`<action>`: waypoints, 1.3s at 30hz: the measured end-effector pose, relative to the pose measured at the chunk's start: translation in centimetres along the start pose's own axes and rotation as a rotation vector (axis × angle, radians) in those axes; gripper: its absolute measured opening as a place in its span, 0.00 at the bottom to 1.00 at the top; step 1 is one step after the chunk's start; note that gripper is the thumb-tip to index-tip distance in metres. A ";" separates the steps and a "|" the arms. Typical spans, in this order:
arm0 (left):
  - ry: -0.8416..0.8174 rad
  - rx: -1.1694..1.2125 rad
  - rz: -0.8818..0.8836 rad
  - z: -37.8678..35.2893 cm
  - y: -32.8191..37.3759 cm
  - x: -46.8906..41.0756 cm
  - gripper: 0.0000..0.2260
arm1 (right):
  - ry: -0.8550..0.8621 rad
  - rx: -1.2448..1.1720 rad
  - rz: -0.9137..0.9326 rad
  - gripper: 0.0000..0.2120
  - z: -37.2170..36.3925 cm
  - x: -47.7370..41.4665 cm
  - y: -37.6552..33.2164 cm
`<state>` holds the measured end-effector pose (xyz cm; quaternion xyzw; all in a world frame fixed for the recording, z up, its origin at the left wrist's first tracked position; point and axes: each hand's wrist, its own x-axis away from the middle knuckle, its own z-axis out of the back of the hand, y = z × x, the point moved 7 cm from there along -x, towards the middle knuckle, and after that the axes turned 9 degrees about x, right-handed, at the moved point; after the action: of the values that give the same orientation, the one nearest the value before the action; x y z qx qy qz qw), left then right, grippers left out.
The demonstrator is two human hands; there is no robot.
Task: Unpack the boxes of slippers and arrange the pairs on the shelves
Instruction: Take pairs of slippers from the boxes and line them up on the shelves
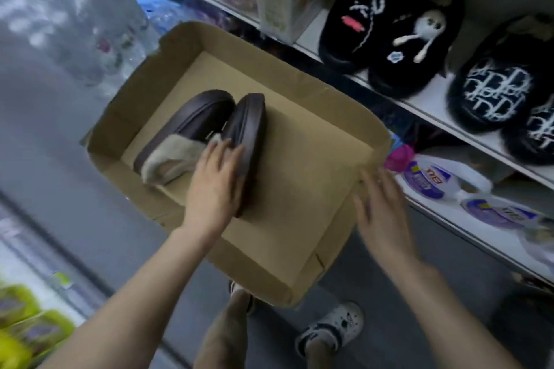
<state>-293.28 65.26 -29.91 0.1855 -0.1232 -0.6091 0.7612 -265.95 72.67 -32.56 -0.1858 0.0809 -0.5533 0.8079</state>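
Right, the left hand (215,180) is reaching down into the open cardboard box (269,66) and closing over the brown slippers (195,129), which are sitting in the left part of the box. One slipper is lying flat and showing its pale fleece lining; the other is standing on its edge with the sole facing right. The fingers (224,150) are curling over the top edge of that upturned one, and the palm is pressing against its side. The right hand (380,207) is hovering at the box's right rim, fingers spread and holding nothing. It is blurred, so whether it is touching the cardboard is impossible to tell. The box is sitting on the grey floor (60,159), just beside the shelves (425,102). On the upper shelf, black fuzzy slippers (389,39) are lining up in pairs, with a white-patterned pair (494,93) next to them. Below, purple-labelled bottles (443,180) are lying on their sides. White clogs (329,329) are showing at the bottom edge.
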 end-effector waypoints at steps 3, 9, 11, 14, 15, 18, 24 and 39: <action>-0.023 -0.016 0.170 1.7 -8.6 0.9 0.30 | -0.065 -0.034 0.140 0.23 -4.7 -0.6 -10.0; -0.231 -0.078 0.319 0.3 -19.1 -2.5 0.40 | -0.196 0.034 0.105 0.35 -12.3 -6.8 -21.9; -0.282 -0.086 0.312 -0.6 -19.6 -3.7 0.43 | -0.267 0.122 0.052 0.41 -13.3 -8.3 -22.0; -0.275 -0.086 0.319 -0.5 -21.3 -5.4 0.46 | -0.292 0.267 0.045 0.46 -14.2 -9.3 -21.6; -0.267 -0.079 0.317 -0.2 -21.5 -5.7 0.46 | -0.281 0.269 0.012 0.46 -13.8 -9.2 -20.8; -0.255 0.027 0.331 0.7 -21.7 -6.9 0.38 | -0.264 0.158 -0.229 0.39 -12.5 -7.9 -15.4; -0.317 0.181 0.260 -0.6 -18.9 -10.2 0.13 | -0.271 0.067 -0.307 0.36 -10.8 -5.4 -7.9; -0.125 0.459 0.723 -4.3 -16.2 -9.8 0.28 | -0.406 0.601 0.022 0.30 -11.5 -13.7 -14.4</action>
<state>-308.02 72.28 -40.39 0.2578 -0.3584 -0.2702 0.8556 -287.35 78.29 -38.51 -0.0452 -0.2457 -0.4956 0.8318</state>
